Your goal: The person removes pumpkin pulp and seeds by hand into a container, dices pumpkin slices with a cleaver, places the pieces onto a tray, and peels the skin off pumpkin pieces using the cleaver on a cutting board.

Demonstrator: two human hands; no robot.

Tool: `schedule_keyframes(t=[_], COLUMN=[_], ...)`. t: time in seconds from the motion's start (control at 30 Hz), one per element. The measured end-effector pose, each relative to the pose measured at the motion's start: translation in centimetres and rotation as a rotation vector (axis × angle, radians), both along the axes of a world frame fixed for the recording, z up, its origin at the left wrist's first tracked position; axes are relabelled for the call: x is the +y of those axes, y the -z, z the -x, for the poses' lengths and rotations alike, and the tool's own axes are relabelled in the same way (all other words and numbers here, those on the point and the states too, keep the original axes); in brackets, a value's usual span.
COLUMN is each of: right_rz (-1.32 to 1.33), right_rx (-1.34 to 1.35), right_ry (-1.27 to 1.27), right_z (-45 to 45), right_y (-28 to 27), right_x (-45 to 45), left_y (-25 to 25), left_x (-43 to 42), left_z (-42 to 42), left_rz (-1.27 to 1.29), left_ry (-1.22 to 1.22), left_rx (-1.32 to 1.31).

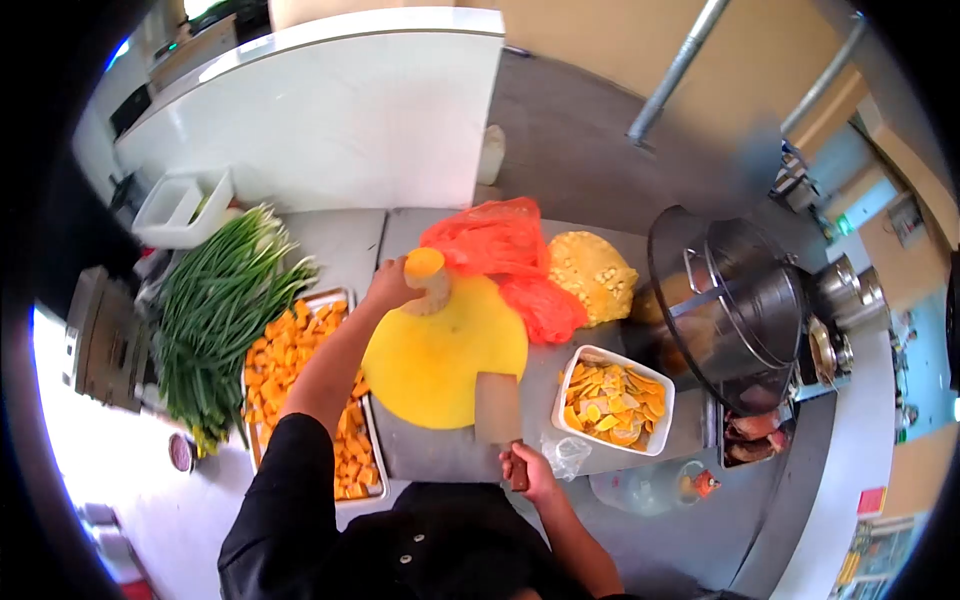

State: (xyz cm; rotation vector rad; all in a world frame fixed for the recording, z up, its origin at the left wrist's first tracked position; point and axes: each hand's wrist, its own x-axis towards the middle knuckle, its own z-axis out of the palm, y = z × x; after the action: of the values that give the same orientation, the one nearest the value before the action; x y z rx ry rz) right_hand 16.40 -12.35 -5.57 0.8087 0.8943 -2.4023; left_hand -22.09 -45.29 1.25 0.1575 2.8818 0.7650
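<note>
My left hand (390, 286) grips the side of a pale-skinned butternut squash piece (430, 285), its cut orange end facing up, at the far left of the round yellow cutting board (455, 350). In my right hand (537, 474) is the handle of a cleaver (496, 408). The flat, broad blade lies over the board's near right edge, apart from the squash. Left of the board, partly hidden by my left arm, a metal tray (379, 460) holds orange squash cubes (275, 355). To the right, a white tub (607, 440) contains orange peelings (612, 398).
A red plastic bag (490, 240) lies behind the board, beside seedy yellow pulp (592, 277). Green onions (215, 315) and a white container (165, 225) are at left. A large dark pot (740, 310), a meat tray and a plastic jug (645, 488) stand at right.
</note>
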Motion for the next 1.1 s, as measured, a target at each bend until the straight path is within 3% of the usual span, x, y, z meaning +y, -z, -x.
schedule_keyframes(t=[0.07, 0.1, 0.13, 0.17, 0.2, 0.27, 0.33, 0.37, 0.43, 0.53, 0.6, 0.67, 0.73, 0.77, 0.83, 0.93, 0.97, 1.07, 1.1], right_rz=[-0.064, -0.101, -0.141, -0.125, -0.112, -0.103, -0.17, -0.158, -0.201, -0.258, -0.343, -0.568, -0.789, -0.91, -1.149, -1.47, -1.362, -1.62, -1.542], right_rx=[-0.031, -0.05, -0.063, -0.08, -0.094, -0.039, -0.015, -0.037, -0.037, -0.01, 0.011, 0.103, 0.197, 0.26, 0.383, 0.561, 0.498, 0.955, 0.977], right_ry=[0.062, 0.019, 0.0, -0.01, -0.005, -0.159, 0.041, 0.036, 0.012, 0.017, -0.031, -0.22, -0.353, -0.364, -0.388, -0.346, -0.399, -0.462, -0.439], right_z=[-0.1, 0.0, 0.1, 0.3, 0.1, 0.0, 0.4, 0.6, 1.0, 1.6, 2.4, 3.4, 4.6, 4.5, 4.3, 4.1, 4.0, 8.6, 6.5], right_y=[-1.5, -3.0, -4.1, -4.0, -3.7, -1.3, -1.1, -1.1, -1.1, -1.8, -2.2, -3.3, -4.3, -6.1, -10.0, -7.8, -7.6, 10.2, 5.9], right_x=[-1.2, -1.7, -2.0, -2.1, -2.3, -1.3, -3.0, -3.0, -2.7, -2.8, -2.7, -1.4, -0.9, -0.7, -0.4, -1.1, -1.1, -3.0, -1.7], left_y=[-0.8, 4.5, 5.5, 6.1, 6.1, 9.3, 7.9, 9.2, 7.0, 8.5, 4.0, 6.3, 2.8, 6.7, 6.9, 6.3, 6.2, 6.0, 6.3], left_x=[2.4, 2.0, 2.3, 2.7, 3.1, 3.1, 3.1, 2.4, 3.1, 3.8, 5.7, 5.9, 7.5, 6.4, 6.0, 6.1, 6.3, 6.9, 6.7], left_z=[1.8, 5.9, 7.4, 9.1, 9.2, 11.0, 10.6, 10.2, 6.1, -1.8, -8.3, -11.5, -14.5, -13.7, -14.2, -14.8, -14.9, -15.2, -15.1], left_rz=[0.134, 0.169, 0.116, 0.148, 0.0, 0.119, 0.113, 0.157, 0.118, 0.192, 0.124, 0.12, 0.19, 0.202, 0.114, 0.061, 0.061, 0.098, 0.119], left_ry=[-0.011, 0.082, 0.098, 0.202, 0.254, 0.235, 0.217, 0.27, 0.208, 0.272, 0.308, 0.302, 0.3, 0.351, 0.365, 0.354, 0.338, 0.286, 0.269], left_rx=[0.068, 0.102, 0.08, 0.062, 0.061, 0.102, -0.015, 0.094, -0.052, 0.105, -0.002, 0.118, -0.049, 0.067, 0.075, 0.053, 0.049, 0.06, 0.065])
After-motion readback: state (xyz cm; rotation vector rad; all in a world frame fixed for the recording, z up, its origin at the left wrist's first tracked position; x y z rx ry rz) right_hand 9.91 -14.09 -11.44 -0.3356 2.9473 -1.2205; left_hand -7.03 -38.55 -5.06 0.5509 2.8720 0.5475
